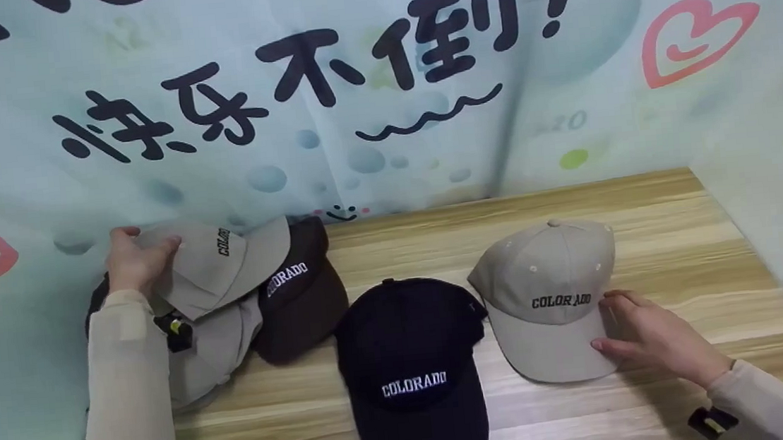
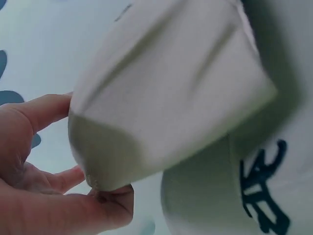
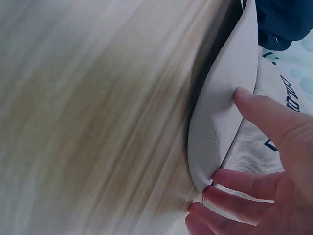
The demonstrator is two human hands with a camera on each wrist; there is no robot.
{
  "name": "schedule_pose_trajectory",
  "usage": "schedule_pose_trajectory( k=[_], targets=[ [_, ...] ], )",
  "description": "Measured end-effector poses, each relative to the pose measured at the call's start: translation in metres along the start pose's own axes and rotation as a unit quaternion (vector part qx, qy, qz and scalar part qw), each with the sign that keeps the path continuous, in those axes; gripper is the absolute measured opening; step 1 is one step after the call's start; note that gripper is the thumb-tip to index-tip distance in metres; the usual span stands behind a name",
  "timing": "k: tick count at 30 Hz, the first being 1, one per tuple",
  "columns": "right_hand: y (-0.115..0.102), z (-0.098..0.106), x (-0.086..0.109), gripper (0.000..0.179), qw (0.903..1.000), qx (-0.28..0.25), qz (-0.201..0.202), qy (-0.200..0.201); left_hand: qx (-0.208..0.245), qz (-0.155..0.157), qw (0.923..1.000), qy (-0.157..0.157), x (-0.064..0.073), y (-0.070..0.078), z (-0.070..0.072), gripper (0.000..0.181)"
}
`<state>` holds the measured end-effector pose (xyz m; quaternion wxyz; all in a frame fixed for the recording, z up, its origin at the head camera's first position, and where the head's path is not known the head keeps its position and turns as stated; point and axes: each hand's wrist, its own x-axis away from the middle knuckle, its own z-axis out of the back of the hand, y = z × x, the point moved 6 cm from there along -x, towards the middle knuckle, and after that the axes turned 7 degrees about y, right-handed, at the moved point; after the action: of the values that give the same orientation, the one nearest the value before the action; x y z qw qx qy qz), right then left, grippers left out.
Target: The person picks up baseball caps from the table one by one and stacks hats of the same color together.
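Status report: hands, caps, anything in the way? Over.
Left hand gripping grey cap, overlapping brown cap. Right hand touching beige cap. Navy cap between hands; no obstruction visible.

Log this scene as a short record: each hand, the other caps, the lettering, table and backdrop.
Left hand: grips the upper gray cap
Right hand: holds the beige cap by the brim's side
Left pile: lower gray cap; brown cap, partly covered
Middle: navy cap
Lettering: COLORADO, dark on beige, white on navy
Table: wood-grain
Backdrop: pale blue, dark writing, pinkish-red hearts
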<state>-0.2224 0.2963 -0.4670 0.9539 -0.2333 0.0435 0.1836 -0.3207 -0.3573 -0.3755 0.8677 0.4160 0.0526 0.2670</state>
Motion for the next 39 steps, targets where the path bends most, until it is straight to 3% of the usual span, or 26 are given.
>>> schedule_pose_trajectory(
  k=[4, 8, 12, 22, 26, 31, 39],
  targets=[
    [-0.002, 0.000, 0.000, 0.062, 1.0000, 0.001, -0.004, -0.005, 0.030, 0.015, 0.9994, -0.009, -0.001, 0.008, 0.005, 0.080],
    [-0.002, 0.001, 0.001, 0.062, 0.9999, 0.001, -0.012, -0.006, 0.046, 0.006, 0.9987, -0.019, -0.001, 0.021, 0.009, 0.074],
    [-0.001, 0.001, 0.001, 0.065, 0.9998, -0.005, -0.017, -0.005, 0.071, -0.027, 0.9970, -0.016, 0.005, 0.041, 0.014, 0.054],
    [0.002, -0.001, 0.002, 0.078, 0.9991, -0.011, -0.039, -0.015, 0.106, -0.125, 0.9861, 0.027, 0.032, 0.097, 0.019, 0.013],
    [0.002, 0.000, 0.002, 0.080, 0.9990, -0.013, -0.040, -0.014, 0.082, -0.197, 0.9760, 0.046, 0.046, 0.120, 0.019, 0.013],
    [0.002, 0.000, 0.002, 0.077, 0.9994, -0.008, -0.030, -0.014, 0.056, -0.290, 0.9535, 0.059, 0.070, 0.150, 0.014, 0.017],
    [0.002, 0.003, 0.001, 0.075, 0.9996, -0.001, -0.024, -0.015, 0.054, -0.375, 0.9254, 0.016, 0.111, 0.195, -0.008, 0.021]
  ],
)
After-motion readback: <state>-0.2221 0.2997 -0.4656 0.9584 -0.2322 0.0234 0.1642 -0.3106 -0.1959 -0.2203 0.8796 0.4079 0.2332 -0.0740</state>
